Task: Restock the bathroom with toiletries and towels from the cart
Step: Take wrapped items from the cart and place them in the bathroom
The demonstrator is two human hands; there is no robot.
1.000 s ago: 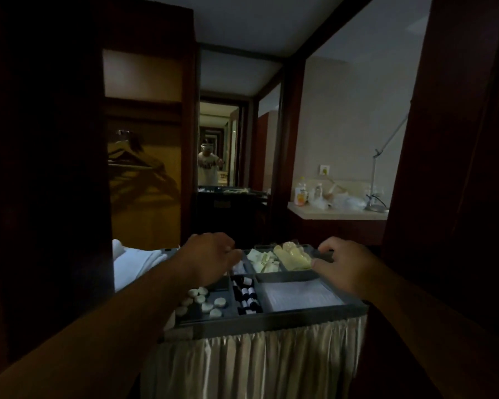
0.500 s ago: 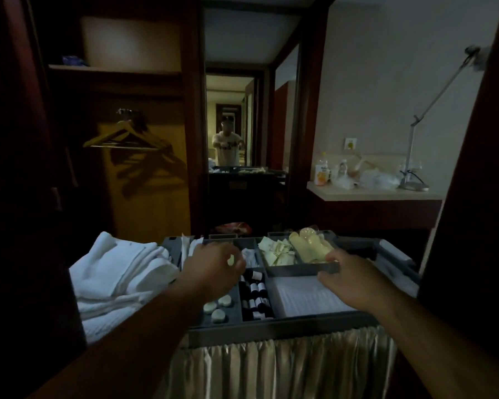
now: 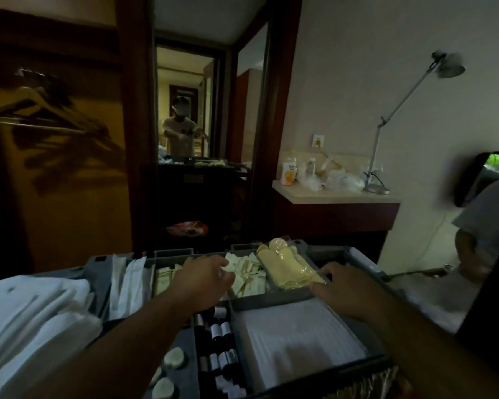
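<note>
Dim room: grey plastic cart tray; left hand curled over paper sachets, right hand gripping its divider.

A grey compartmented plastic tray is sitting atop the cart. Folded white cloth towels are lying at its nine o'clock, small dark cylindrical bottles at six o'clock inside it, pale yellow flat packets at twelve o'clock.

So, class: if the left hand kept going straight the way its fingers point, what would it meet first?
Probably the pale sachets in the tray compartment just beyond the left hand; depth is unclear, so it may already touch them.
</note>
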